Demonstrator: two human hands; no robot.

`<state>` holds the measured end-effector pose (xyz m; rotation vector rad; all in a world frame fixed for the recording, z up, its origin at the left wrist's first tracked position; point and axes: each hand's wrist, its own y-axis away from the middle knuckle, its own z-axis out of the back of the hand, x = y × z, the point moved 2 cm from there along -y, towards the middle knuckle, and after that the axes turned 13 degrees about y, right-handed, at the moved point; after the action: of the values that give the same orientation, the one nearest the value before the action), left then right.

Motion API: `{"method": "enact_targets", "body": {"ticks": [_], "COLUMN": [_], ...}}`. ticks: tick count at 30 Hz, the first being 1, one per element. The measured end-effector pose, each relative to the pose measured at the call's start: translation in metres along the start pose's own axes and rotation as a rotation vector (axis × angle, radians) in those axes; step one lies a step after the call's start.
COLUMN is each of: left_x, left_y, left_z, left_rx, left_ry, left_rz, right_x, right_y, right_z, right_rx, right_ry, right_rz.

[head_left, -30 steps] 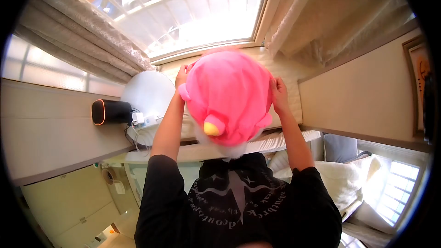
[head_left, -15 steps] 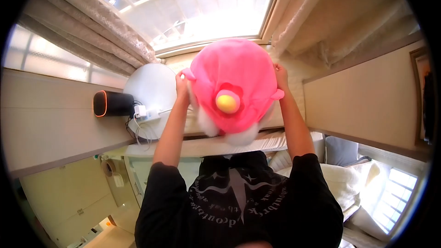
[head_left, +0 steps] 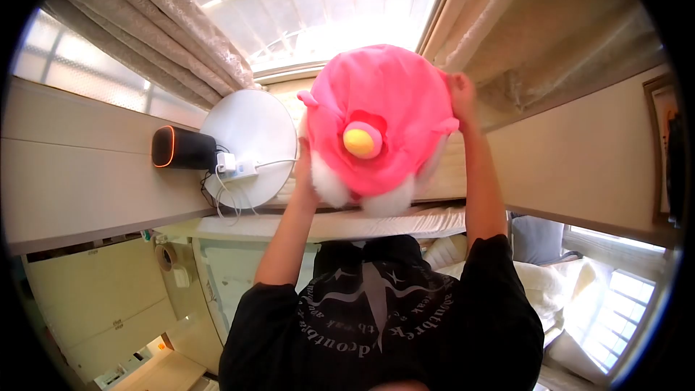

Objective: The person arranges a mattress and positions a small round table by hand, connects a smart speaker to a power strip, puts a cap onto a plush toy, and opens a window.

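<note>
A round pink plush hat (head_left: 394, 94), with a yellow-tipped nub near its middle, small ear-like tabs and white fluffy trim along the lower edge, is held up in front of me. My right hand (head_left: 460, 94) has its fingers closed on the upper right edge. Against the lower left side, by the white trim, is my left hand (head_left: 304, 166); its fingers are partly hidden behind the plush and blurred. What lies inside or behind the hat cannot be seen.
Left of the hat, a white round table (head_left: 253, 119) carries a black speaker (head_left: 183, 148) with an orange-lit rim, a white power strip (head_left: 246, 169) and cables. A padded cream surface (head_left: 445, 185) runs below the barred window (head_left: 340, 18). Curtains (head_left: 156, 25) hang at both sides.
The hat has turned slightly and shifted up and right. My left hand has slid from the left tab down to the lower left side. My right hand has moved up and right.
</note>
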<state>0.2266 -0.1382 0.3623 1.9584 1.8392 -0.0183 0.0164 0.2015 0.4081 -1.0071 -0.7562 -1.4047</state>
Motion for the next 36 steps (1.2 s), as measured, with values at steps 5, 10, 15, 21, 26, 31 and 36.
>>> {"method": "enact_targets", "body": {"ticks": [5, 10, 15, 21, 26, 31, 36], "left_x": [0.018, 0.049, 0.051, 0.047, 0.023, 0.019, 0.017], "left_y": [-0.003, -0.01, 0.0, 0.001, -0.019, -0.023, -0.033], "left_z": [-0.006, 0.012, -0.017, -0.038, -0.014, 0.01, 0.013], "left_rx": [0.179, 0.204, 0.196, 0.331, -0.478, -0.18, -0.205], "left_ry": [0.179, 0.382, 0.406, 0.431, -0.133, -0.019, 0.019], "left_rz": [0.057, 0.071, 0.074, -0.002, -0.169, -0.051, 0.033], "right_x": [-0.007, -0.053, -0.038, -0.064, -0.085, -0.153, -0.016], "right_y": [-0.026, 0.004, 0.122, 0.14, 0.095, 0.055, -0.02], "right_z": [-0.011, -0.029, -0.003, -0.008, -0.005, 0.005, 0.03], "right_rx": [0.067, -0.104, 0.132, -0.106, 0.12, 0.085, -0.073], "right_ry": [-0.143, -0.108, -0.28, -0.634, -0.237, 0.022, 0.086], "right_rz": [-0.285, -0.425, -0.525, -0.482, -0.484, -0.348, -0.014]}}
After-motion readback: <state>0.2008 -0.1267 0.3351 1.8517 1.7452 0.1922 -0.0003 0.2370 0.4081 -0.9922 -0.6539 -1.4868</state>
